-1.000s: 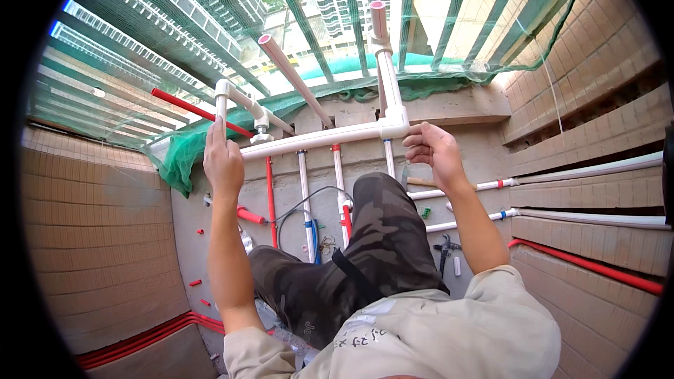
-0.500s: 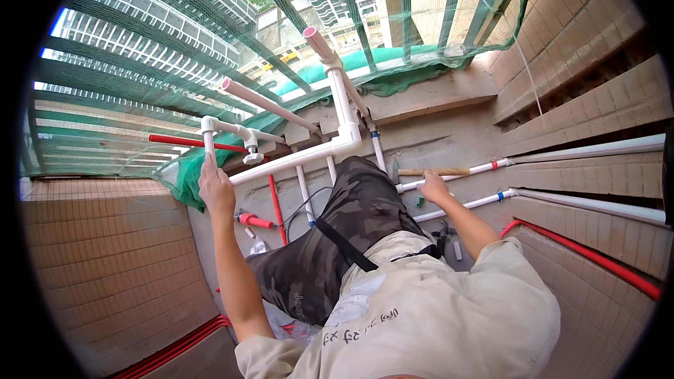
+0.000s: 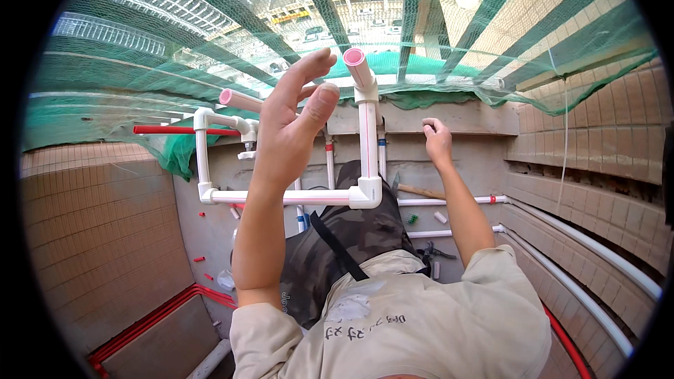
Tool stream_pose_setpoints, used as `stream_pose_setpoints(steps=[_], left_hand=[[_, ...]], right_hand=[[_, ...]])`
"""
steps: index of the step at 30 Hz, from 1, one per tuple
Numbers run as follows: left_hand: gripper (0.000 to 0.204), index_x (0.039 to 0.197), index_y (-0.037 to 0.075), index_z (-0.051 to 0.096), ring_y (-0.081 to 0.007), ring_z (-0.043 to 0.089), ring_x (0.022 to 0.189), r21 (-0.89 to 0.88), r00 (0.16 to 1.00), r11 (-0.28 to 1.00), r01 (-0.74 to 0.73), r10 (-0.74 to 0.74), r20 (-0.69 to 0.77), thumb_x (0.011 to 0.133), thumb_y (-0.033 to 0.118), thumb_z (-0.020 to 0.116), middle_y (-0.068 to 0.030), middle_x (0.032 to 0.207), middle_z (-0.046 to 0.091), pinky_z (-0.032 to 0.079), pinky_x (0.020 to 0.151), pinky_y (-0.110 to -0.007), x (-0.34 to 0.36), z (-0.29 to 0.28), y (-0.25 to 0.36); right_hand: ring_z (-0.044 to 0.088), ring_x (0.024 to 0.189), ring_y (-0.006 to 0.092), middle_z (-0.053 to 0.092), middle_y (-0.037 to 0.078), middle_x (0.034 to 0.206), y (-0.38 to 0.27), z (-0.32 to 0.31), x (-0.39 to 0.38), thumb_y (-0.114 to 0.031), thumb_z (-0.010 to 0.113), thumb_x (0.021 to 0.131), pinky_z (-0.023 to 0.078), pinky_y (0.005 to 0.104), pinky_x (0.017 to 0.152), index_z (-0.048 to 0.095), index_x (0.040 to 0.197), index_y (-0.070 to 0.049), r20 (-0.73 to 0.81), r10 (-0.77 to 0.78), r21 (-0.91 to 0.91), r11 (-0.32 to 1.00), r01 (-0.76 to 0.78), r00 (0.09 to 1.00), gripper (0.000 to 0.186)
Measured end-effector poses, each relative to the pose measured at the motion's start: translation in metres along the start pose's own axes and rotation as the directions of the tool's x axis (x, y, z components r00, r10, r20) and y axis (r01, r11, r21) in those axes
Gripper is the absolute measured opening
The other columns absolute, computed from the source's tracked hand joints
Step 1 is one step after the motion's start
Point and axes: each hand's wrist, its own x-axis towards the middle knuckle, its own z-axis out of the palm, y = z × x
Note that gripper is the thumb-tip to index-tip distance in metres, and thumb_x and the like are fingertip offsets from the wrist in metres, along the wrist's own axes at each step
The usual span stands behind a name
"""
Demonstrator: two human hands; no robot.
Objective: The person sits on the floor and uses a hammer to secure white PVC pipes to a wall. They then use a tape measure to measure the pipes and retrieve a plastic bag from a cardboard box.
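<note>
My left hand (image 3: pixel 295 116) is raised over the pipework, empty, with its fingers stretched and slightly bent. Just to its right stands the pink-lined open end (image 3: pixel 355 62) of a white plastic pipe. Below my left forearm runs a horizontal white pipe (image 3: pixel 316 197), joined by a white elbow fitting (image 3: pixel 366 193) to an upright length. A small valve (image 3: pixel 247 146) sits on the left branch. Further right, my right hand (image 3: pixel 437 142) hovers with loosely bent fingers and nothing visible in it. Beneath it a hammer (image 3: pixel 421 191) with a wooden handle lies on the floor.
Green netting (image 3: pixel 435 91) over bars closes off the far side. Tiled walls (image 3: pixel 105 217) stand left and right. White pipes (image 3: pixel 456 202) run along the floor to the right wall. Red pipes (image 3: pixel 161 316) bend at lower left. Pliers (image 3: pixel 439 253) and pipe offcuts (image 3: pixel 440 217) lie about.
My left hand has let go of the left upright pipe and moved right. My right hand has left the hammer handle and lifted away. The view has shifted.
</note>
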Motion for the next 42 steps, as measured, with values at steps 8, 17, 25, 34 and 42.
stream_pose_setpoints(steps=[8,17,25,34,42], left_hand=[[0.059,0.138,-0.002,0.062,-0.0211,0.061,0.122,-0.07,0.991,0.996,0.049,-0.04,0.127,0.105,0.047,0.058,-0.0132,0.13,0.068,0.045,0.105,-0.035,0.034,0.001,-0.007],[0.041,0.118,-0.002,0.074,-0.0156,0.066,0.098,0.055,0.958,0.975,0.216,-0.222,0.182,0.105,0.033,0.06,-0.0082,0.104,0.075,0.05,0.087,-0.029,0.047,0.009,-0.016],[0.038,0.118,-0.004,0.074,-0.0178,0.07,0.105,0.028,0.97,0.985,0.169,-0.172,0.172,0.101,0.028,0.065,-0.0142,0.113,0.077,0.052,0.095,-0.031,0.014,0.012,-0.013],[0.032,0.117,-0.006,0.073,-0.0181,0.071,0.098,-0.022,0.987,0.998,0.053,-0.049,0.152,0.098,0.02,0.07,-0.0158,0.109,0.076,0.055,0.087,-0.032,-0.003,0.015,-0.018],[0.031,0.115,-0.006,0.073,-0.0259,0.073,0.104,-0.018,0.986,0.999,0.028,-0.025,0.163,0.097,0.018,0.069,-0.0204,0.113,0.075,0.055,0.092,-0.035,-0.007,0.015,-0.015]], right_hand=[[0.071,0.098,0.0212,0.075,0.014,0.104,0.029,0.009,0.035,-0.007,0.055,0.096,0.053,0.0353,0.087,0.071,0.116,0.003,0.057,0.133,-0.076,0.989,-0.128,0.99,0.027],[0.069,0.107,0.0322,0.073,0.017,0.115,-0.075,0.053,0.028,-0.003,0.065,0.088,0.052,0.0377,0.098,0.066,0.126,-0.001,0.221,-0.467,0.102,0.884,0.456,0.856,0.038],[0.058,0.076,0.0321,0.064,0.017,0.086,-0.095,0.066,0.023,-0.005,0.074,0.09,0.048,0.0398,0.072,0.062,0.099,-0.003,0.488,-0.514,0.271,0.858,0.437,0.706,0.015],[0.063,0.081,0.0366,0.065,0.017,0.089,-0.092,0.063,0.016,-0.006,0.074,0.089,0.049,0.0415,0.072,0.062,0.099,-0.003,0.474,-0.537,0.254,0.843,0.475,0.698,0.016],[0.064,0.085,0.0387,0.066,0.017,0.092,-0.09,0.062,0.013,-0.006,0.071,0.088,0.051,0.0422,0.073,0.062,0.1,-0.004,0.49,-0.518,0.203,0.85,0.486,0.701,0.015]])
